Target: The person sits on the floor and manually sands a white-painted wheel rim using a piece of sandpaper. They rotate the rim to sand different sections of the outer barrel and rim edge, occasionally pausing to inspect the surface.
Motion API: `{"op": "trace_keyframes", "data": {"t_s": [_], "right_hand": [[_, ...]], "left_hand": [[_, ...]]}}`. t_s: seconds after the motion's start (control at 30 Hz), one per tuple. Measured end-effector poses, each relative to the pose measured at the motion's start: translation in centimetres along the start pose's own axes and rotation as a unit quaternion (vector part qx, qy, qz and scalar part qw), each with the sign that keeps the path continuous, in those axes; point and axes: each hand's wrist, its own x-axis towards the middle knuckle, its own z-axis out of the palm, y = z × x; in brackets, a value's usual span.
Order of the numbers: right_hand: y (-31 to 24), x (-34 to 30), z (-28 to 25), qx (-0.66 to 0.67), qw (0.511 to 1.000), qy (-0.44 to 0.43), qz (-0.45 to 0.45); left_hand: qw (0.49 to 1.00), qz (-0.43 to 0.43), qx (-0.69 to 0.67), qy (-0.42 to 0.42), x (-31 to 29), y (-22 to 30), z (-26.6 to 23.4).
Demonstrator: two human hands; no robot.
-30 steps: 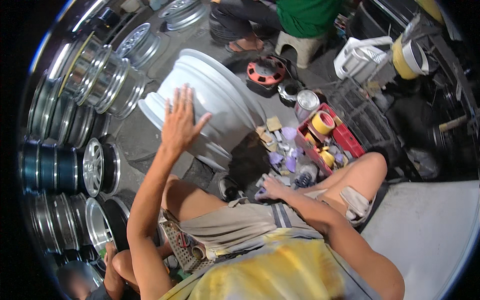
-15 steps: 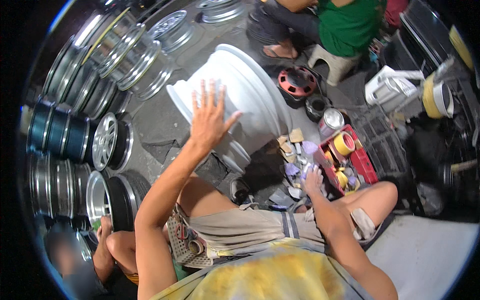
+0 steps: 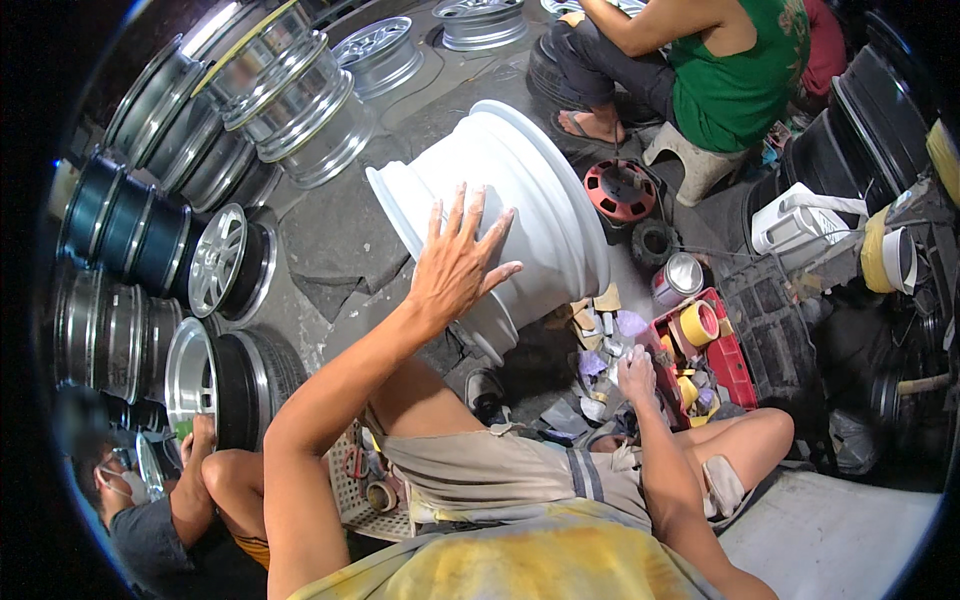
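Note:
A white-coated wheel rim [image 3: 520,190] lies on its side in front of me, tilted, with its barrel toward my left. My left hand [image 3: 455,265] rests on the barrel, fingers spread and holding nothing. Lower right, my right hand [image 3: 636,377] is down at a pile of sanding scraps [image 3: 597,335], grey, tan and purple. Its fingers are drawn together, and whatever lies between them is hidden. Beside that hand stands a red crate [image 3: 738,360] with yellow tape rolls [image 3: 699,323] and more scraps inside.
Stacked wheel rims [image 3: 300,110] fill the left side. A paint can [image 3: 680,275], a red round-topped device [image 3: 619,190] and a white jug [image 3: 800,220] stand to the right. One co-worker [image 3: 725,85] sits on a stool [image 3: 690,165]; another person [image 3: 150,520] works at lower left.
My view has shifted, so the surroundings sit differently. My left hand has slid a little nearer to me along the rim. My right hand's fingers have closed in over the scraps.

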Motion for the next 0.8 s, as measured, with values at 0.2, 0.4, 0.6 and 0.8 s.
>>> {"op": "trace_keyframes", "data": {"t_s": [0.2, 0.4, 0.6, 0.8], "right_hand": [[-4.7, -1.0, -3.3, 0.051, 0.986, 0.045, -0.153], [-15.4, -0.9, -9.7, 0.092, 0.908, 0.152, -0.378], [-28.6, 1.3, -11.2, 0.168, 0.864, 0.166, -0.445], [-30.1, 3.3, -10.5, 0.106, 0.844, 0.194, -0.489]], "left_hand": [[1.0, 0.002, -0.025, 0.017, -1.6, 0.0, -0.1], [0.985, -0.077, -0.131, 0.084, 0.9, -3.9, -1.2], [0.881, -0.438, -0.167, 0.066, 4.2, -14.2, 3.2], [0.785, -0.524, -0.301, 0.136, 4.3, -13.5, 4.4]]}}
